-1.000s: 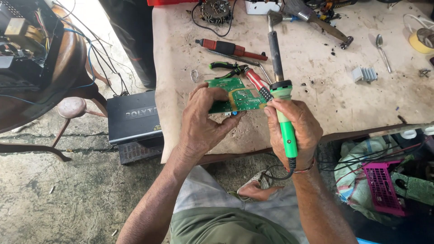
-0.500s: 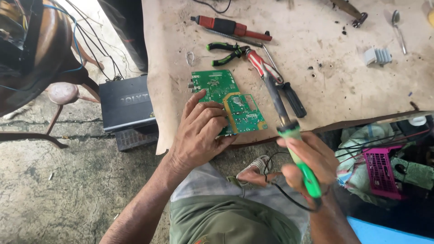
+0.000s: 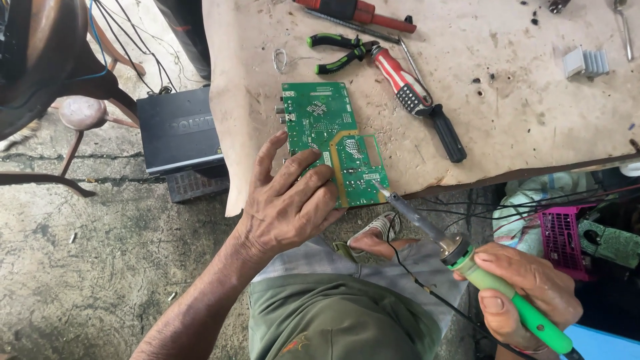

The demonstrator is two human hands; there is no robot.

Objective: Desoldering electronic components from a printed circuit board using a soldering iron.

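The green circuit board [image 3: 331, 143], lifted a second ago, now lies flat at the near table edge [image 3: 533, 170] under the spread-fingered left hand [image 3: 290, 200], while the right hand [image 3: 530, 293], closed around the soldering iron [image 3: 467, 257], sets its tip against the board's near right corner.

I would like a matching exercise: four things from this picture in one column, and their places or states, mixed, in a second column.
Things:
1. circuit board
2. soldering iron
3. pliers
4. black box

Places or states:
A. on the floor beside the table
B. held in the right hand
C. lying on the table, handles apart
D. pressed flat under the left hand

Pairs: 1-D, 2-B, 3-C, 4-A
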